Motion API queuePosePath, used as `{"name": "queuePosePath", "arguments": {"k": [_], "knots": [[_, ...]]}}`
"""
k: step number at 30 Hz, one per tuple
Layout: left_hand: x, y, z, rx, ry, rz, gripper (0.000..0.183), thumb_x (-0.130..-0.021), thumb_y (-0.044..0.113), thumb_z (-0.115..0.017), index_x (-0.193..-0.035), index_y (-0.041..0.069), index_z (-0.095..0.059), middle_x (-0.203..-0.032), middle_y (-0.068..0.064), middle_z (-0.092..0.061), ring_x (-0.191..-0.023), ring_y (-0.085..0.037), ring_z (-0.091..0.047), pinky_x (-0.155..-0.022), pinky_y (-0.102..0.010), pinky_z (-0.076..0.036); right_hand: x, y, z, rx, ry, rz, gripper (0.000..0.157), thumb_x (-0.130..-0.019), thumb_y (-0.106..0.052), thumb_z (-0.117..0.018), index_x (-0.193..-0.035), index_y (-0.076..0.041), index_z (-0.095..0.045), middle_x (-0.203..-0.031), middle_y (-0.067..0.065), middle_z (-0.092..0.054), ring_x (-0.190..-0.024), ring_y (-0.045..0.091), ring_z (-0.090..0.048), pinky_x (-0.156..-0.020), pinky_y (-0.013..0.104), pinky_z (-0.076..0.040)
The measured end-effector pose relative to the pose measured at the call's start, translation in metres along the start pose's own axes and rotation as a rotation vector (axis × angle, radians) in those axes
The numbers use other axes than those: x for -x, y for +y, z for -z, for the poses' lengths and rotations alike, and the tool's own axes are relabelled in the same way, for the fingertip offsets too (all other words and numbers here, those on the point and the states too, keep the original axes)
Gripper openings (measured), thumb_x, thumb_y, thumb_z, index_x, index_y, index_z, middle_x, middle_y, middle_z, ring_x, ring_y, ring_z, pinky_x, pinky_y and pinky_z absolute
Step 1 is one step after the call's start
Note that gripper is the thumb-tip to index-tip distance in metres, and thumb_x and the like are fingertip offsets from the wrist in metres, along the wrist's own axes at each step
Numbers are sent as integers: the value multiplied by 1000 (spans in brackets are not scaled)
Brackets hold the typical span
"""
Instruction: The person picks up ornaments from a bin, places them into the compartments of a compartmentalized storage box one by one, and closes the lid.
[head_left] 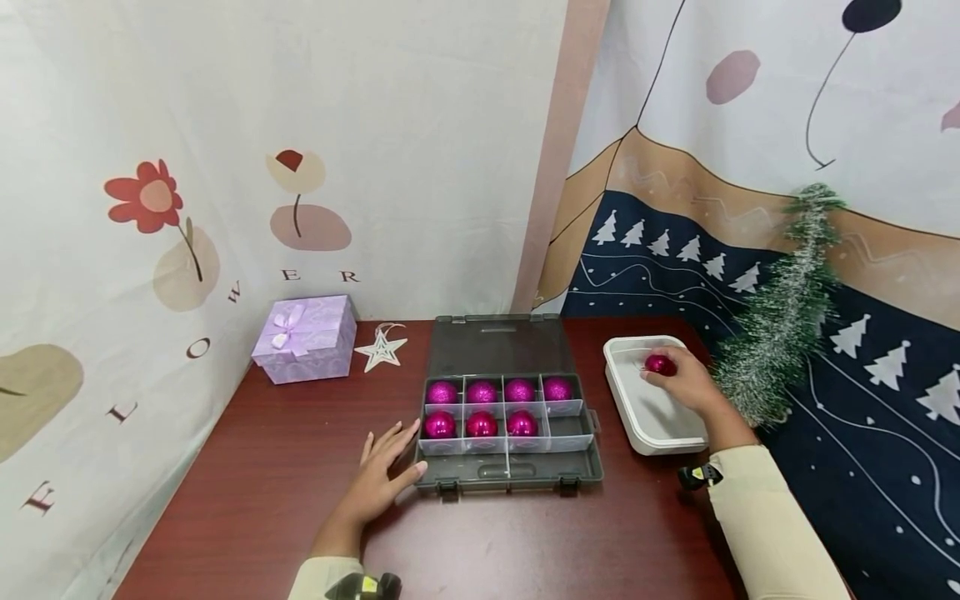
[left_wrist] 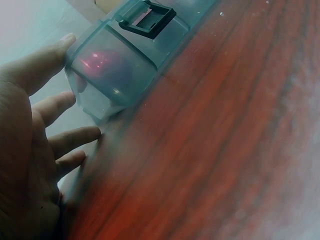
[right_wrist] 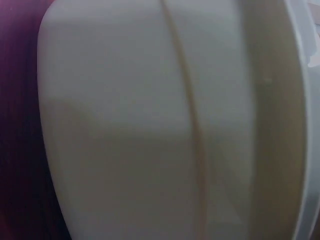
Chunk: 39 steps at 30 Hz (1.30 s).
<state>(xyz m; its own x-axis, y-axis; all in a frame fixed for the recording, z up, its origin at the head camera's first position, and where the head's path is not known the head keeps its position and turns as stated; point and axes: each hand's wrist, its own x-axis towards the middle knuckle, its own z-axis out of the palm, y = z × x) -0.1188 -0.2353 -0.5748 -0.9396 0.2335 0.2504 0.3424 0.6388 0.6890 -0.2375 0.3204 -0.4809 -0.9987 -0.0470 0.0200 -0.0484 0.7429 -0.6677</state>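
Note:
A compartment box (head_left: pixel 510 472) of grey see-through plastic lies on the table with its lid (head_left: pixel 497 346) folded back. Several magenta Christmas balls sit in it: glittery ones (head_left: pixel 482 391) along the back row, and three shiny ones (head_left: pixel 482 424) in the row before it. My left hand (head_left: pixel 375 482) has its fingers spread and touches the box's left side, as the left wrist view also shows. Over a white plastic tray (head_left: pixel 660 417) on the right, my right hand (head_left: pixel 686 382) pinches a shiny magenta Christmas ball (head_left: pixel 660 364). The right wrist view shows only the tray (right_wrist: pixel 130 165), blurred.
A lilac gift box (head_left: pixel 306 340) with a bow stands at the back left, beside a white star ornament (head_left: pixel 381 350). A small frosted artificial tree (head_left: pixel 783 325) rises behind the right arm. Printed cloth (head_left: pixel 427 167) hangs behind the dark red table (head_left: pixel 300 433).

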Motion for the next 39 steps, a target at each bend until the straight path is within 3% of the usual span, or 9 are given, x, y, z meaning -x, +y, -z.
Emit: {"name": "queuePosePath", "arguments": {"k": [11, 24, 30, 39], "knots": [[1, 2, 1, 13, -4, 4, 70, -99, 35, -75, -163, 14, -54, -163, -19, -58, -157, -51, -42, -126, -84, -3, -1, 1, -1, 74, -29, -9, 64, -102, -22, -76, -151, 11, -52, -158, 41, -46, -139, 55, -51, -118, 69, -46], [0, 4, 2, 5, -1, 6, 70, -98, 35, -75, -162, 14, -54, -162, -18, -59, -157, -52, -43, -126, -85, -5, -2, 6, -4, 112, -22, 83, 48, -96, -3, -79, -140, 10, -64, -149, 43, -52, -137, 58, -52, -114, 70, -46], [0, 5, 2, 9, -3, 6, 70, -99, 35, -75, -162, 14, -55, -162, -18, -59, -157, -52, -43, -126, -84, -4, -4, 6, -7, 100, -50, 77, 47, -94, 5, -76, -140, 8, -66, -149, 45, -49, -138, 61, -49, -117, 72, -45], [1, 3, 1, -2, 3, -1, 69, -99, 34, -75, -162, 14, -54, -162, -19, -59, -156, -51, -43, -126, -84, -4, -3, 6, -9, 104, -54, 88, 45, -91, 8, -77, -134, 14, -67, -141, 42, -60, -131, 58, -58, -114, 70, -50]]}}
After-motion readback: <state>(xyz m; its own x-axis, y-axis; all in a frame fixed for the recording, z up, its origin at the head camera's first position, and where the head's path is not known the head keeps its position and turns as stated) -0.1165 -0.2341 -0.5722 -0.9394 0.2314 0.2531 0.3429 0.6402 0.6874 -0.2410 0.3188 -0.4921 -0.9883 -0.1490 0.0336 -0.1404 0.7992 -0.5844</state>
